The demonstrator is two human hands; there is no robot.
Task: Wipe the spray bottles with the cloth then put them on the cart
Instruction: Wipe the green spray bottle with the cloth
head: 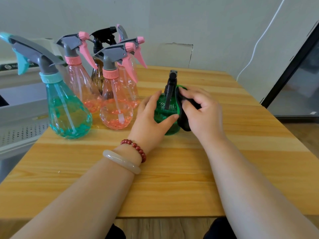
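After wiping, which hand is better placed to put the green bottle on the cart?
Left, probably. The left hand holds the green bottle, and the cart stands to the table's left. The right hand is busy pressing the cloth.

The green bottle (163, 107) shows only in part between the left hand (151, 118) and the dark cloth (184, 122), which cover its sides. The cloth lies largely under the right hand (204, 114). Far left, the brown bottle (97, 75) is mostly hidden behind the pink bottles (115, 107). The teal bottle (67, 109) has its nozzle cut by the left edge, as is the grey cart (20, 109), whose label (12, 66) is too blurred to read, possibly a brand name.
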